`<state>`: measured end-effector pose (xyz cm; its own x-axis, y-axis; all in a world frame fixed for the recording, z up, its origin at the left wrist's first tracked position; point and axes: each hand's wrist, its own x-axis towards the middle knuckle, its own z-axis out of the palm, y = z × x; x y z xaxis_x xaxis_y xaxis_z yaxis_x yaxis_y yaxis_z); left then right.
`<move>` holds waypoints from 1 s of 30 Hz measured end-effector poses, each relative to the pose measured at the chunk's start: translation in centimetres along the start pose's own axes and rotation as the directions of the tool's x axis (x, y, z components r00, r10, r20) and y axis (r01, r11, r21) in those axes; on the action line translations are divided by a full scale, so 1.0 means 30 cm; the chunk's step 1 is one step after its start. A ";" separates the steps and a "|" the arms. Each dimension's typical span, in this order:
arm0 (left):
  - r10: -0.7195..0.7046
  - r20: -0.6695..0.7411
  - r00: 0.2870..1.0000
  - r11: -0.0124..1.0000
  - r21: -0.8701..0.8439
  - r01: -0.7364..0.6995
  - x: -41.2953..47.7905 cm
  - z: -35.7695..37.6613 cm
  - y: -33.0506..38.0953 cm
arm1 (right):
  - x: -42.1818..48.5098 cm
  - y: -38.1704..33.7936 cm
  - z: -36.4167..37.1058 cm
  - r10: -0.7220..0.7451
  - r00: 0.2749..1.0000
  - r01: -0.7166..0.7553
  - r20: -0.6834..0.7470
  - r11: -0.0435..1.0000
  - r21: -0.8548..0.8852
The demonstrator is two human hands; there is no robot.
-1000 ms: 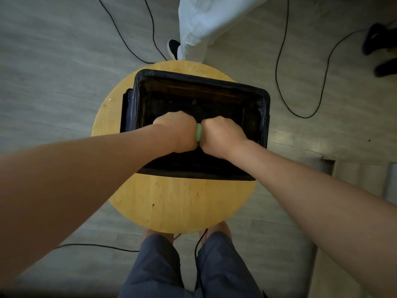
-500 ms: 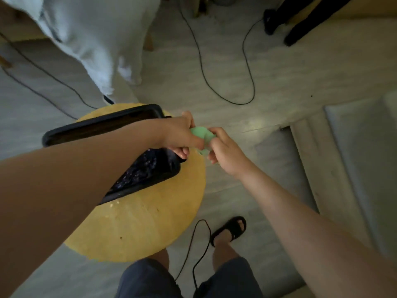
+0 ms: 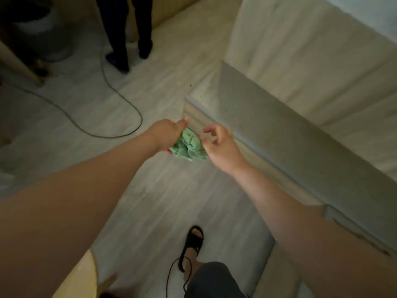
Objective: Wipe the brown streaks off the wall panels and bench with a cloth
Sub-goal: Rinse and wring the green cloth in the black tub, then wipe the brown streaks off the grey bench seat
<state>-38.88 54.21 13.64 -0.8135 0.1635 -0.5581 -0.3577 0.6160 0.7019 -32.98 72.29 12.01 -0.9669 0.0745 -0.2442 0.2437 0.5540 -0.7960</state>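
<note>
Left hand [image 3: 167, 134]: fingers clenched round crumpled green cloth [image 3: 189, 147], thumb up. Cloth held in air over pale floor, just beside front edge of pale long bench [image 3: 268, 130], not touching it.

Right hand [image 3: 219, 145]: fingers loosely curled at cloth's edge; cannot tell whether gripping it, motion blur.

Pale wall panels [image 3: 300, 61] behind bench: streaks not discernible, dim light.

Black floor cable [image 3: 120, 97] cut off at left edge.

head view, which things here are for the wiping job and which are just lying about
For the job:
green cloth, gripped by the left hand
right hand, fingers loose beside the cloth
bench
wall panels

Just lying about:
black cable on the floor
yellow tabletop, only its edge showing
bystander's legs
</note>
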 end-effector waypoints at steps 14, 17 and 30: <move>0.211 0.438 0.874 0.956 0.094 -0.278 0.281 0.198 0.782 | 0.264 0.213 -0.648 0.389 0.868 -0.201 -0.307 0.842 0.500; 0.286 0.456 0.843 0.894 0.190 -0.406 0.406 0.161 0.823 | 0.344 0.173 -0.655 0.420 0.862 -0.166 -0.284 0.763 0.624; 0.134 0.637 0.760 0.982 0.018 -0.188 1.048 -0.150 0.972 | 0.948 0.006 -0.491 0.349 0.877 -0.175 -0.330 0.872 0.458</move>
<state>-76.97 73.85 18.55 -0.3738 0.6971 -0.6119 -0.1905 0.5879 0.7862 -61.54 86.73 13.08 -0.7881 0.5323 -0.3092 0.4161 0.0904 -0.9048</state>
